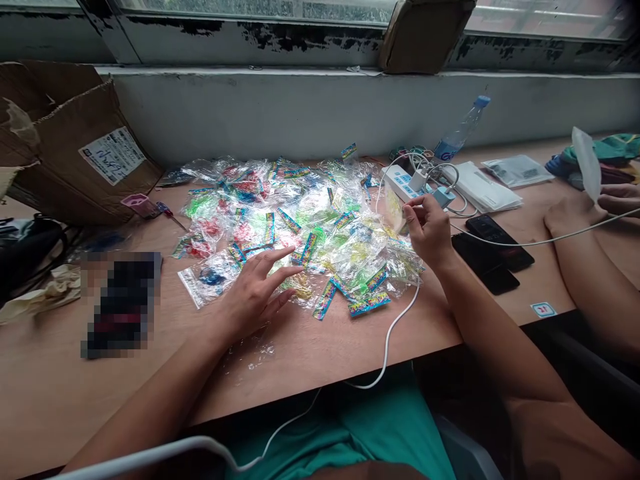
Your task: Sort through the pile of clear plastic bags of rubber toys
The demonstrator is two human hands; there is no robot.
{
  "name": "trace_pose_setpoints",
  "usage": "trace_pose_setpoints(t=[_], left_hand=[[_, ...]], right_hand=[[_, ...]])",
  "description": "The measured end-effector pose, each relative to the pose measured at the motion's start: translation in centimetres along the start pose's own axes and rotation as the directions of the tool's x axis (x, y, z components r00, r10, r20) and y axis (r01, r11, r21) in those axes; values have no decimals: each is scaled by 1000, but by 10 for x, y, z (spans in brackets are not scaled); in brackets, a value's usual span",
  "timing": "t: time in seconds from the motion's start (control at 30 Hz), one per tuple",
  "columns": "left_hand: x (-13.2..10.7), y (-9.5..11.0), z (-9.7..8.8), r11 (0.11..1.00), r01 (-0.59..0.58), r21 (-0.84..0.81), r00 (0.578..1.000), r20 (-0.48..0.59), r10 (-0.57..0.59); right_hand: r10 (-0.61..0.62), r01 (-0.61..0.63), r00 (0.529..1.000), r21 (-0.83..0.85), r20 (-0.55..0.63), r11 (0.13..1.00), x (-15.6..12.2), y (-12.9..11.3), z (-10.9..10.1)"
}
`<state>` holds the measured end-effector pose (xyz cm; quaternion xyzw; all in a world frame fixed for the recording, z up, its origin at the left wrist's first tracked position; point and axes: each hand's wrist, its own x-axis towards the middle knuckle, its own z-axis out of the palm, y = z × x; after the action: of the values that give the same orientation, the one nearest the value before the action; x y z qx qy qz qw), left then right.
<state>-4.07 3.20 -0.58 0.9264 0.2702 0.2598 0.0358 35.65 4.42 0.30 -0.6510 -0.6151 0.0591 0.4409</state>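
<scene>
Right hand (427, 230) is narrow: thumb and fingertips pinch a small clear bag (395, 212) at the far side of the pile. Its contents look yellowish, but glare and fingers hide them. Left hand (255, 297) is wide, fingers spread, holding nothing. Its fingertips (289, 252) sit over the near side of the pile of clear bags (300, 227). We can't tell if they touch the film. The pile sits mid-table, with red, green, blue and yellow contents and printed header strips (369, 304). Individual bags overlap and can't be counted.

We'd keep the pinch on the bag's edge, since the film looks slick and the bags seem to cling together. A white cable (393, 333) crosses the table just beside the pile, so we'd work clear of it.

Beyond the pile: a power strip (403, 183) with chargers, a water bottle (463, 127), two dark phones (493, 243), and a cardboard box (75, 143) at far left. One object on the table (123, 303) is pixelated, so we can't identify it. At right, a co-worker's hands (595, 210) hold a white pouch (587, 163), partly cut off by the frame edge.
</scene>
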Motion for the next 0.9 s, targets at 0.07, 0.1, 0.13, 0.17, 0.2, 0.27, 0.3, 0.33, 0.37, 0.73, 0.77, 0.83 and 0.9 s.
trace_pose_setpoints(t=[0.07,0.1,0.13,0.17,0.2,0.27,0.3,0.33,0.37,0.73,0.77,0.83,0.9], left_hand=[[1,2,-1,1000,-4,-6,1000,-5,4],[1,3,-2,1000,-7,-7,1000,-10,7],[1,4,-3,1000,-10,-7,1000,-17,10],[2,5,-4,1000,-13,-6,1000,-26,13],[2,6,-5,1000,-18,-4,999,-38,18],[3,6,-6,1000,-29,1,998,-58,29],[3,6,-6,999,-33,3,997,-62,34],[3,6,-6,999,-37,5,997,-64,37],[2,6,-6,999,-41,6,997,-64,41],[1,3,-5,999,-46,8,996,-76,47],[1,3,-5,999,-45,8,996,-74,46],[1,3,-4,999,-43,10,997,-67,43],[1,3,-4,999,-44,12,997,-65,44]], right_hand=[[-51,42,998,196,41,980,-13,-18,6],[-75,46,993,289,88,956,-20,-26,10],[-97,33,984,385,147,922,-26,-34,13],[-99,-6,975,472,199,882,-30,-39,16],[-93,-60,962,532,256,845,-33,-44,19],[-56,-174,937,600,345,781,-35,-47,21],[-30,-224,927,615,374,756,-34,-47,21],[-2,-264,920,624,391,735,-32,-46,21],[29,-298,916,631,400,716,-30,-45,21],[319,-432,901,655,293,620,-10,-40,10],[311,-431,902,663,300,612,-11,-40,8],[274,-431,902,688,333,584,-15,-40,3],[224,-462,884,699,409,546,-21,-42,0]])
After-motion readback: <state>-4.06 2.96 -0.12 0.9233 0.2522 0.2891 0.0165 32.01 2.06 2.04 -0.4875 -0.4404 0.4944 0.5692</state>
